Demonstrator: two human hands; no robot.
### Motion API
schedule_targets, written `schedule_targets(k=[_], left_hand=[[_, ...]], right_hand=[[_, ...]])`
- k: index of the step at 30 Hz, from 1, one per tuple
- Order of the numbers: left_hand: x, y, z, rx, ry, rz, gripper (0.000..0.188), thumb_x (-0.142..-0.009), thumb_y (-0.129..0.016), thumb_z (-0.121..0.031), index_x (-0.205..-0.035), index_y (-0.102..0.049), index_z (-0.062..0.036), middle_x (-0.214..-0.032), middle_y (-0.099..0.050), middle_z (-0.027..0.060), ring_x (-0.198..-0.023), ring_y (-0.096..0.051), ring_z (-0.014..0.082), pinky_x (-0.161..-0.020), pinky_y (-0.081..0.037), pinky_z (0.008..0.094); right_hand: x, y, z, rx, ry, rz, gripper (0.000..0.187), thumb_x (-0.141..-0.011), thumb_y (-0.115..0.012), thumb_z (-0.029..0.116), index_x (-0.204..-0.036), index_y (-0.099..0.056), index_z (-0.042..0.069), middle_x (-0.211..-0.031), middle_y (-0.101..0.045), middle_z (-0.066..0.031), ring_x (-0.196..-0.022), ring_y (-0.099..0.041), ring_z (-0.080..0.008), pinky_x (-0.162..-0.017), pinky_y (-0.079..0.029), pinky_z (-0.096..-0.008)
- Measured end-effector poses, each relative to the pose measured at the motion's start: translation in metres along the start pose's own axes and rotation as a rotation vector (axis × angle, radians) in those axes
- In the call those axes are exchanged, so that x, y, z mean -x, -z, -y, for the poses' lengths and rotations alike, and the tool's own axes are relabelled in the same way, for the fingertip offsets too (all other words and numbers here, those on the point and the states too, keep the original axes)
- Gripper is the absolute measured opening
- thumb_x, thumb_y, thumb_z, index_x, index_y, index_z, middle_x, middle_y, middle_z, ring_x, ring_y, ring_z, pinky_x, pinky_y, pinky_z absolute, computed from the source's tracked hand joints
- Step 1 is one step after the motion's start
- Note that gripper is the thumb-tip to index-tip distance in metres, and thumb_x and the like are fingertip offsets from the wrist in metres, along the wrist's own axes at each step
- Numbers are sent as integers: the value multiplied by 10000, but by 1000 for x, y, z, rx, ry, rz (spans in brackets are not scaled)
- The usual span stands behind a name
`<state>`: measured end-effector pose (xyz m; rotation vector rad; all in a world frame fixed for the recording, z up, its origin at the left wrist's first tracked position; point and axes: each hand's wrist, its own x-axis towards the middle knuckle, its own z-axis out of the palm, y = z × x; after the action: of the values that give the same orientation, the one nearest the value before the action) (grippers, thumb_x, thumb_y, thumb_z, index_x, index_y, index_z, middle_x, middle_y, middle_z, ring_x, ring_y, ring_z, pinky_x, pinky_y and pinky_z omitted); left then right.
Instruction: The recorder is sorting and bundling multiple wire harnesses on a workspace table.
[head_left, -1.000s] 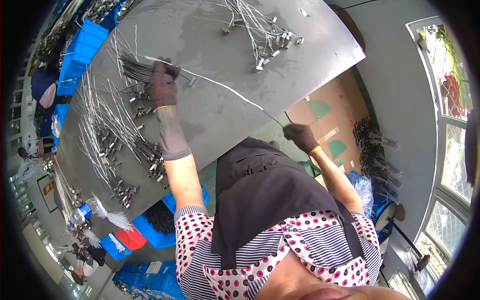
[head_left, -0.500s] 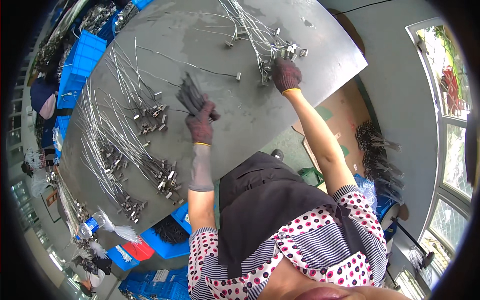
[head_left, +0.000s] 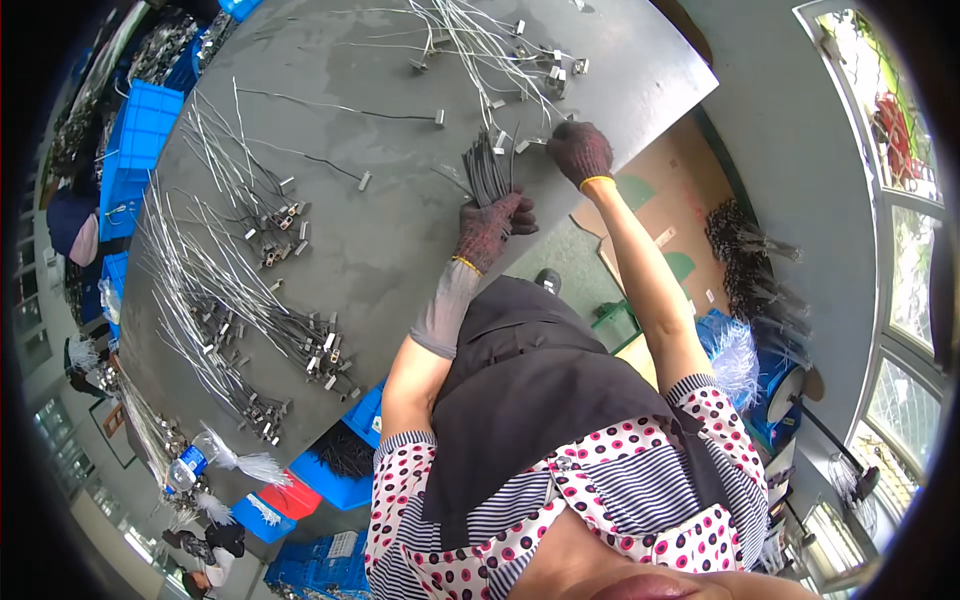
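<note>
My left hand [head_left: 492, 228], in a dark red-black knit glove, is closed round a bundle of short dark strips [head_left: 487, 172] that fan upward from the fingers. My right hand [head_left: 581, 154], gloved alike, is closed at the near end of a loose pile of silvery wires [head_left: 478, 48]. One wire runs to its fingertips; what they pinch is too small to make out. Small metal blocks [head_left: 556, 74] sit on the wire ends above it. Two single wires lie apart on the left, each ending in a block, one near the table's middle [head_left: 439, 118].
Several heaps of wires with blocks [head_left: 322, 350] cover the left part of the grey metal table [head_left: 390, 290]. Blue bins [head_left: 150, 125] line its far left edge. Another blue bin with dark strips [head_left: 343, 488] stands by the near left edge. Dark wire bundles [head_left: 745, 260] lie off to the right.
My left hand has swung right with the strips, close to my right hand. My right hand has drawn away from the blocks toward the table's near edge.
</note>
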<state>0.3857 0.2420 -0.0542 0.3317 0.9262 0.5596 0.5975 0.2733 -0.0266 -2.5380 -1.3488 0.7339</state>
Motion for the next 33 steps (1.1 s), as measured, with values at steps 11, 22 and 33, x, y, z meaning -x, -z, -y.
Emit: schedule_targets(k=[11,22,33], left_hand=[[-32,-39,43,119,51,67,236,-918,-662,-111,-1074,-646,65,-941,-714,193,-789,-723,313,-710,-638,443],[-92,-34,37,381,-23,45,155,-901,-632,-137,-973,-646,1,-888,-679,155,-882,-664,335,-875,-575,513],[-66,-49,41,329,-16,161,169,-967,-608,-157,-1065,-625,-21,-946,-661,137,-875,-648,298,-915,-559,534]], right_hand=[[45,-13,-38,-627,340,-264,268,-798,-677,97,-1063,-686,56,-1039,-690,-176,-943,-688,-307,-831,-546,-382],[232,-28,-171,-612,17,233,307,-931,-616,276,-938,-696,-20,-734,-632,-86,-674,-566,-143,-638,-477,-316],[398,-57,-292,-667,-422,200,361,-860,-748,314,-697,-638,12,-589,-513,-7,-578,-455,-98,-545,-396,-305]])
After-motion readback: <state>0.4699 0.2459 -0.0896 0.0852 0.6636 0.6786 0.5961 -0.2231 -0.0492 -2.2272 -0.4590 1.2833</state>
